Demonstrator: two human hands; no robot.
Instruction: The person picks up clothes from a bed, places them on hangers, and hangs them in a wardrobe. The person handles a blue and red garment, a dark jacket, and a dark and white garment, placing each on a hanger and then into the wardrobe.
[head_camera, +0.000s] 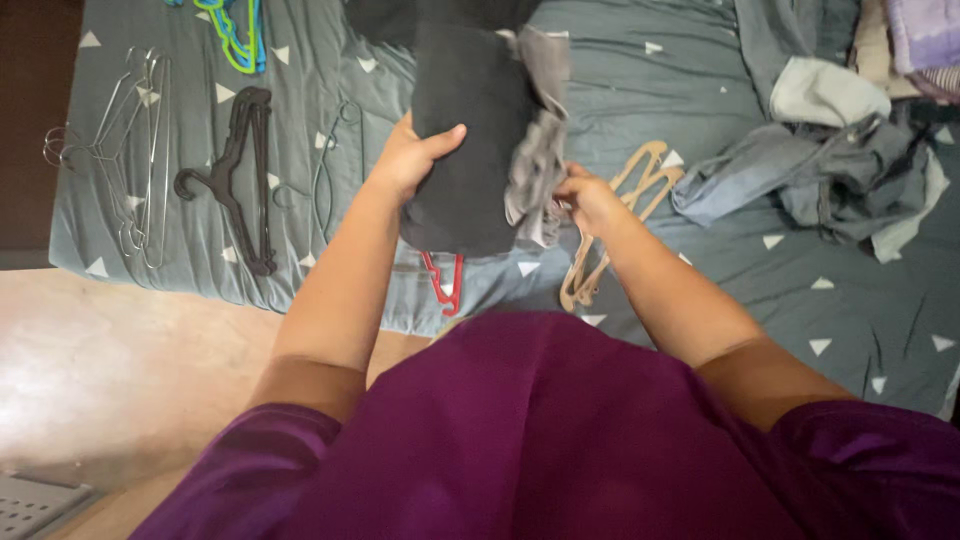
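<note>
My left hand (412, 155) grips the edge of a dark grey garment (465, 130) that hangs folded in front of me over the bed. My right hand (588, 198) holds the lighter grey crumpled part of the same garment (537, 170) at its lower right. A red hanger (445, 280) pokes out from under the cloth, lying on the bed. Two beige wooden hangers (615, 225) lie just behind my right hand.
The bed has a teal sheet with white triangles (700, 130). A black hanger (240, 175), wire hangers (135, 150) and green-blue hangers (235, 35) lie at the left. A pile of grey and pale clothes (830, 150) sits at the right. Tan floor (110, 370) lies lower left.
</note>
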